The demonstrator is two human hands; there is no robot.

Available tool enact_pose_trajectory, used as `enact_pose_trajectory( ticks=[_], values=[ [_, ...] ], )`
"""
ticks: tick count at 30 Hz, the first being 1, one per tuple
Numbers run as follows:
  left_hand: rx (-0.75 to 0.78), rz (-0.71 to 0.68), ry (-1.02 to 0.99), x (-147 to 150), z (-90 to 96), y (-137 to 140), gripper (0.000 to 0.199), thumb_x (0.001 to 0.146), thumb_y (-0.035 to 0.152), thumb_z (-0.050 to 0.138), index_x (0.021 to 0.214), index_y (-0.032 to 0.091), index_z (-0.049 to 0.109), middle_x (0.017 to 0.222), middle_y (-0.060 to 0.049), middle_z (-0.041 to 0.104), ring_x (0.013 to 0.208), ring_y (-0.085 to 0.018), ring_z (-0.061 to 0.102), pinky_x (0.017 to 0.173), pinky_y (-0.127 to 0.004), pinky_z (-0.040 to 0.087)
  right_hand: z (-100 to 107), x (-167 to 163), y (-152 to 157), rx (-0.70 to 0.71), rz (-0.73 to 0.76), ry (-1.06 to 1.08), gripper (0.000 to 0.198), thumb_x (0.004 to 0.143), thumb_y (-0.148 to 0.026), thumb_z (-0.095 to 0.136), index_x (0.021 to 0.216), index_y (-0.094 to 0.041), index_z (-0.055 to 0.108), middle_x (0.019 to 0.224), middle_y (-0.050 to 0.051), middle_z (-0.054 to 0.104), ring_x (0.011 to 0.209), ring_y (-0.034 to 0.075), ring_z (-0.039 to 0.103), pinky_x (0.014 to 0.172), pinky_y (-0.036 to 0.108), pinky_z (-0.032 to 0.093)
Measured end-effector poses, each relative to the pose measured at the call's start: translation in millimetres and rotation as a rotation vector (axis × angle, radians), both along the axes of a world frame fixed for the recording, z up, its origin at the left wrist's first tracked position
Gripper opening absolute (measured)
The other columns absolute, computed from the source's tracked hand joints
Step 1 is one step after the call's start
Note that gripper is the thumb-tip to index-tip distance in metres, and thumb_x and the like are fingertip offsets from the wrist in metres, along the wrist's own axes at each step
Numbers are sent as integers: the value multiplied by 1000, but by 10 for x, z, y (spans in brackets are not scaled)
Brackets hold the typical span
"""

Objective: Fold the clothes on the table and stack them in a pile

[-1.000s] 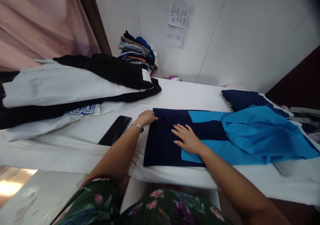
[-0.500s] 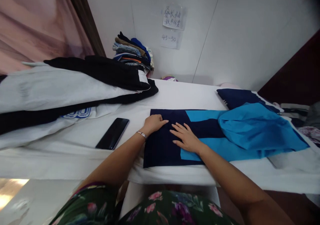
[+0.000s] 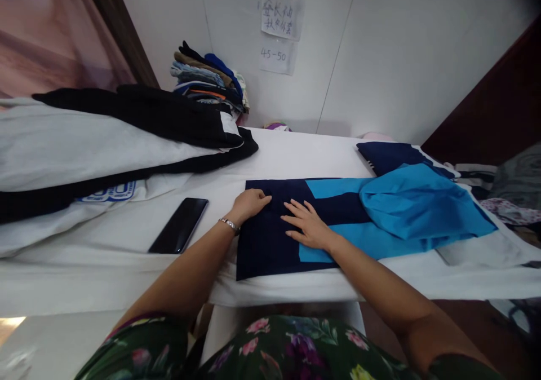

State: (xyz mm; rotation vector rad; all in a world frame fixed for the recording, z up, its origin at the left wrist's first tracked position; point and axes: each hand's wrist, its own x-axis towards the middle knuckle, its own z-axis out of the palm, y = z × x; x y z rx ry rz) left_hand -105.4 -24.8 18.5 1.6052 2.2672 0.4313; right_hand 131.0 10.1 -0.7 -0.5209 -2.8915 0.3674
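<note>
We have the blue-and-navy garment (image 3: pixel 349 210) flat beneath our spread right hand (image 3: pixel 309 226) and our curled left hand (image 3: pixel 251 204), whose grip we cannot tell, but bunched, seemingly unfinished, right of both.

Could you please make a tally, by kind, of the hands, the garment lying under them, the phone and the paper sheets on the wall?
Hands: 2 (left hand, right hand)
Navy-and-blue garment: 1
Phone: 1
Paper sheets: 2 (upper sheet, lower sheet)
Total: 6

On white-covered table (image 3: pixel 304 155): phone (image 3: pixel 180 225), blue garment (image 3: pixel 359 213), clothes heap (image 3: pixel 105 146).
</note>
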Motion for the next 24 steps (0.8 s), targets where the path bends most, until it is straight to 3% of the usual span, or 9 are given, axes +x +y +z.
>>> enact_pose_trajectory(
  ticks=[11,19,24],
  values=[
    [82,-75,-229,-94,-121,33,16,75,30,58,72,19,69,68,0,66,64,-14,56,59,-25,37,-8,-124,-9,-73,-43,240,19,90,-19,52,98,-22,69,147,7,44,143,25,26,113,58,20],
    [123,28,-388,-252,-56,15,24,76,37,59,62,17,61,55,2,55,51,-10,45,49,-22,32,-113,-101,10,-123,-65,153,20,90,-20,53,104,-23,66,142,9,50,139,25,34,112,59,21],
    [56,93,-547,-395,18,-47,27,77,41,60,65,17,61,53,3,51,39,-6,30,41,-23,21,-114,-77,32,-166,-54,213,18,89,-20,52,100,-23,67,143,9,49,140,26,33,111,60,22]
  ],
)
